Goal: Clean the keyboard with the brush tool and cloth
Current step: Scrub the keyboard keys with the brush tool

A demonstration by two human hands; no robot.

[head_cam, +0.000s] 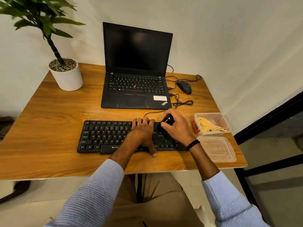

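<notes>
1. Keyboard point(105, 136) lies flat on the counter point(49, 128), just in front of the laptop point(136, 89).
2. Left grip point(142, 128) is released, fingers spread flat on the keys to steady it. Right grip point(177, 126) is clenched round the black brush tool point(168, 120) over the upper right keys.
3. Best done with short, light strokes along each row, working crumbs toward one edge.
4. It is black with white legends and a cable off the back; any dust is too fine to tell.
5. Yellow cloth point(209, 126) lies in the clear tub point(221, 117) to the right.
</notes>
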